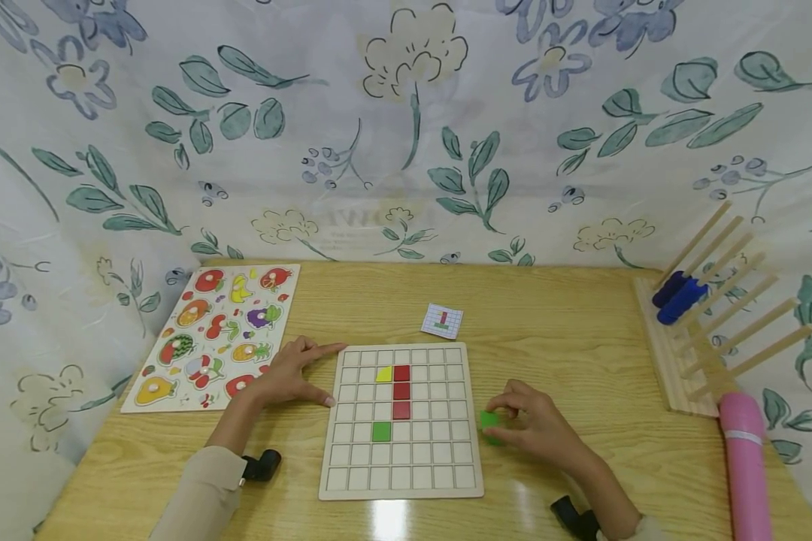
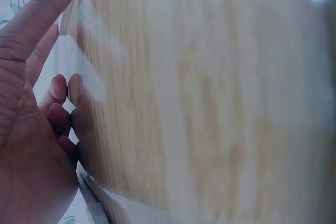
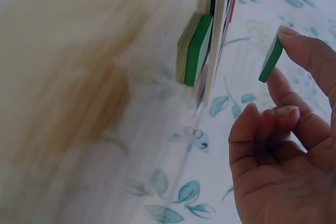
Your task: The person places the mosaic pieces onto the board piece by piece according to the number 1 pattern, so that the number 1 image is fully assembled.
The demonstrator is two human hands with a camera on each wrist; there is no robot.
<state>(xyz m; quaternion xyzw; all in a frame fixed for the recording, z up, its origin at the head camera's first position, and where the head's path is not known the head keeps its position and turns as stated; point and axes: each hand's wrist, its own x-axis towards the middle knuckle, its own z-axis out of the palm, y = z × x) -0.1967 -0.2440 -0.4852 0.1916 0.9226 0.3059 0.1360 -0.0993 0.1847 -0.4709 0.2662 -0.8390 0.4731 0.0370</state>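
A white grid board (image 1: 401, 466) lies in the middle of the wooden table (image 1: 568, 338). On it sit a yellow tile (image 1: 383, 373), a column of three red tiles (image 1: 401, 391) and a green tile (image 1: 381, 431). My right hand (image 1: 514, 421) is just past the board's right edge and pinches a small green tile (image 1: 489, 419) in its fingertips; the right wrist view shows this pinched tile (image 3: 271, 59) raised off the table. A second green tile (image 3: 195, 50) lies flat beside the board. My left hand (image 1: 298, 373) rests at the board's upper left corner with index finger and thumb stretched out.
A fruit peg puzzle (image 1: 216, 334) lies at the left. A small pattern card (image 1: 442, 321) sits beyond the board. At the right stands a wooden dowel rack (image 1: 704, 330) holding blue pieces (image 1: 680, 297), with a pink cylinder (image 1: 744, 466) in front. Floral cloth surrounds the table.
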